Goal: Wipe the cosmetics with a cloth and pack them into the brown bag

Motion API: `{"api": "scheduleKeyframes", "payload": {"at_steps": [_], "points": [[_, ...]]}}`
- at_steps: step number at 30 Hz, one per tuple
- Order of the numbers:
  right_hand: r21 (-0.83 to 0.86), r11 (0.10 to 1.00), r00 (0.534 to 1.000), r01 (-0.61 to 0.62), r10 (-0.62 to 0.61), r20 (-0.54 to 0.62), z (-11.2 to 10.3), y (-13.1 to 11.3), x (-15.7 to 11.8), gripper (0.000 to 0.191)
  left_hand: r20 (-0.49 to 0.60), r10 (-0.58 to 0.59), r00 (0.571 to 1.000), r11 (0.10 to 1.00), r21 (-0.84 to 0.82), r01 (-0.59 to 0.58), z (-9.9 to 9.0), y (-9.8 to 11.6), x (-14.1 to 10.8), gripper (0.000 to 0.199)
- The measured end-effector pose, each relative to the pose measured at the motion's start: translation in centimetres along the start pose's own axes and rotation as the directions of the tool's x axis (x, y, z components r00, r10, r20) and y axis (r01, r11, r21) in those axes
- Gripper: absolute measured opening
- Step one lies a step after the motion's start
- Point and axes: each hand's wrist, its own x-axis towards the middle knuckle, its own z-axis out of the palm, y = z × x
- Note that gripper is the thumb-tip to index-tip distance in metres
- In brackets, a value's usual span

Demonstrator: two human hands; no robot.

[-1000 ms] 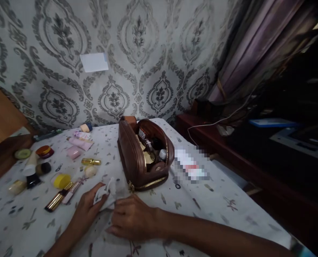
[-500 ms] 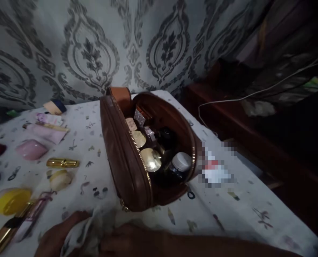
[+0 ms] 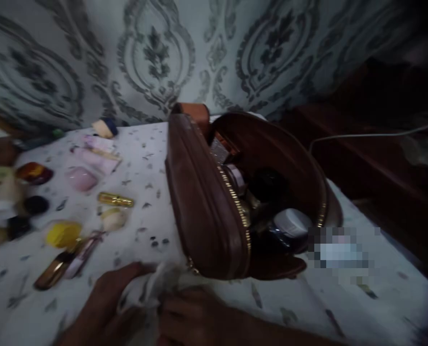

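Note:
At the lower middle, my left hand (image 3: 107,300) is closed on a crumpled whitish cloth (image 3: 151,286). My right hand (image 3: 190,312) grips the same cloth from the other side, its fingers curled. Both hands are slightly blurred, and the cloth is partly hidden by them. Just beyond them stands a brown cosmetic bag (image 3: 203,206), unzipped with its flap spread to the right. Inside it lie a grey-lidded dark jar (image 3: 291,223), a glittery box (image 3: 221,149) and other containers in shadow.
Cosmetics lie on the left of the patterned white tablecloth (image 3: 145,173): a gold tube (image 3: 115,199), a yellow-lidded pot (image 3: 64,234), a pink sponge-like item (image 3: 81,179) and several others. A pixelated patch covers something right of the bag. A white cable (image 3: 372,136) crosses the dark area at right.
The view has turned left, so the bag and cosmetics sit farther right and more items show at the left edge. Both hands still hold the cloth, now a little higher in view.

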Motion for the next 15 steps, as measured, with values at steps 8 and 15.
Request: {"api": "scheduleKeyframes", "payload": {"at_steps": [8,15], "points": [[-0.106,0.994,0.991,0.023,-0.037,-0.128,0.1,-1.3,1.1,0.031,0.090,0.276,0.957,0.961,-0.059,-0.272,-1.4,6.4,3.4,0.032],[-0.089,0.996,0.997,0.015,-0.022,-0.074,0.3,-1.6,1.3,0.030,0.065,0.348,0.935,0.929,-0.157,-0.335,-1.9,7.6,3.4,0.009]]}}
